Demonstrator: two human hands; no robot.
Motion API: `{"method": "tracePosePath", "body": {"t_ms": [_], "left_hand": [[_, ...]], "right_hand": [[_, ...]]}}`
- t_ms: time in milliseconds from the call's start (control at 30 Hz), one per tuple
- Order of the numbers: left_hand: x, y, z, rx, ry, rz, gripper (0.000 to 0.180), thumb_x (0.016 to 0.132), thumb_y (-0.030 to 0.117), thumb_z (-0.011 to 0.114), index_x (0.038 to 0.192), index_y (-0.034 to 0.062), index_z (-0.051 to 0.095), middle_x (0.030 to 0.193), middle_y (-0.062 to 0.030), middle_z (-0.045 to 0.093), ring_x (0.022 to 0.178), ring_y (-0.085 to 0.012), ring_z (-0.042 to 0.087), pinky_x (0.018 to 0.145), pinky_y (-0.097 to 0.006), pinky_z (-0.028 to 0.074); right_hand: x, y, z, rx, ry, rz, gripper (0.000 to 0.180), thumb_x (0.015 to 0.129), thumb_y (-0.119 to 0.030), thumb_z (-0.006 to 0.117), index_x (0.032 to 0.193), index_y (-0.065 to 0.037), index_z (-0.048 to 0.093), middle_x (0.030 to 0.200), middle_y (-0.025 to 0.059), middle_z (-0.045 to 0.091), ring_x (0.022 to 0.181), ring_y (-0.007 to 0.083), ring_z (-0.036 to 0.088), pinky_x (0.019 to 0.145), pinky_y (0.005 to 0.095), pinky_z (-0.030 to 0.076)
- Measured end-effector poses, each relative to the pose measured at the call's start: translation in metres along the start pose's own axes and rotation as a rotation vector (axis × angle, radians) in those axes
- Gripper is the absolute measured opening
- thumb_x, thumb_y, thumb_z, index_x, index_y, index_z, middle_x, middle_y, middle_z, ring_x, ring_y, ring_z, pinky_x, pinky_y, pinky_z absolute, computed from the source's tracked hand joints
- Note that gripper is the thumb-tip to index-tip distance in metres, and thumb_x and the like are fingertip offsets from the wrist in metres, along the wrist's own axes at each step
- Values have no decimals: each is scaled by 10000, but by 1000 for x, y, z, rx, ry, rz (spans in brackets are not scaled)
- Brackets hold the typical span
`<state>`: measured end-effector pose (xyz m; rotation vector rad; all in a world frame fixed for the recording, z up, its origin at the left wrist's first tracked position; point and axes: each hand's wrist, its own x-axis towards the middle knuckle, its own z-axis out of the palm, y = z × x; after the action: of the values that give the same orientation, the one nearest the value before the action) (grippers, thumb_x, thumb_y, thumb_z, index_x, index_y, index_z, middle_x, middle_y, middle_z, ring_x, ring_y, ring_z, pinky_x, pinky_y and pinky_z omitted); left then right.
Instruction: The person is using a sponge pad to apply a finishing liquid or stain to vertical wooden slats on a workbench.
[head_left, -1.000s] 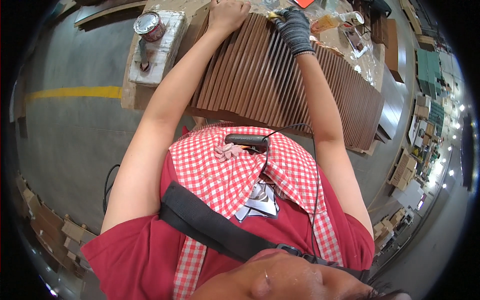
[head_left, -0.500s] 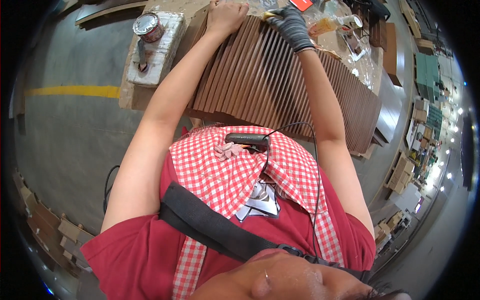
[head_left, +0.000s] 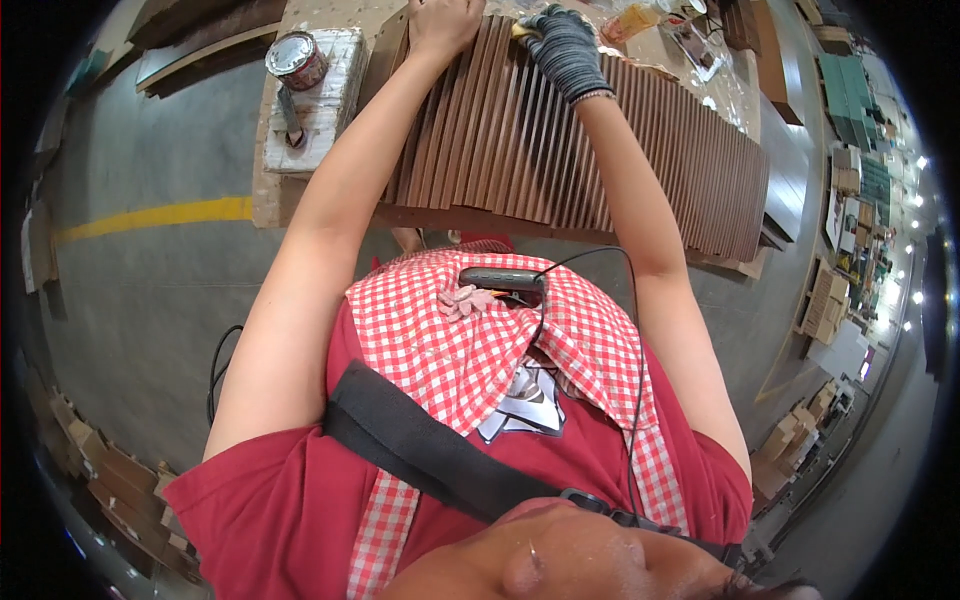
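Note:
A long row of narrow brown slats lies side by side on a work table in front of me. My left hand, bare, is closed at the far end of the slats on the left; its fingers are partly cut off by the upper edge of the view. In a grey knit glove, my right hand rests over the far ends of the slats. Its fingers are curled round a small yellowish pad, mostly hidden by the glove.
To the left, a paint can and a brush sit on a white-wrapped block. An amber bottle lies beyond the slats. The stained table ends near my body, and a black cable hangs by my right forearm.
My gloved right hand has shifted a little left along the slats with the pad. My left hand moved slightly. The whole view has also turned a little.

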<state>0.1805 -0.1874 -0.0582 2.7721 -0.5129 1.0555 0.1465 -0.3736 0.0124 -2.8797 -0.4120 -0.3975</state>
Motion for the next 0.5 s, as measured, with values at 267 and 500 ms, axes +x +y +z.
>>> {"method": "tracePosePath", "body": {"t_ms": [267,500], "left_hand": [[9,10,9,-38,23,14,127,818,190,538,755,122,626,679,-98,625,640,-290,614,632,-508,462],[0,8,27,-54,-78,19,155,827,190,515,758,122,636,686,-92,635,658,-281,635,642,-499,481]], "right_hand": [[-103,-43,-39,-96,-249,-50,262,784,-199,752,1043,-192,711,1032,47,657,999,222,599,932,364,468],[-186,-88,-78,12,-443,-33,307,770,-186,749,1071,-156,697,1049,35,642,998,212,587,922,350,470]]}}
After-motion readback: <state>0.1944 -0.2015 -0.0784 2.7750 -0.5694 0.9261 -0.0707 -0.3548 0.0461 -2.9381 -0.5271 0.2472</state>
